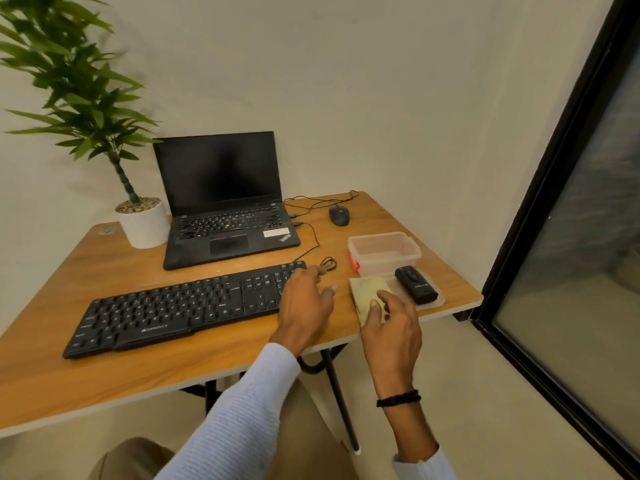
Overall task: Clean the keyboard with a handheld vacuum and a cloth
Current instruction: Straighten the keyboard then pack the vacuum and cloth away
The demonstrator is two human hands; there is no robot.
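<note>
A black full-size keyboard [180, 306] lies across the wooden table [104, 265], in front of a laptop. My left hand [304, 306] rests over the keyboard's right end with relaxed fingers, holding nothing. A folded yellow cloth [367, 289] lies to the right of the keyboard, near the table's front edge. My right hand [391, 327] reaches onto the cloth with fingertips on it, fingers loosely spread. A small black handheld vacuum [415, 285] lies on a clear lid just right of the cloth.
An open black laptop [225, 209] stands behind the keyboard, with a white potted plant [143, 223] at its left. A black mouse [339, 215] and cables lie at the back right. A clear plastic box [384, 252] sits behind the vacuum. A dark-framed glass door [554, 202] stands on the right.
</note>
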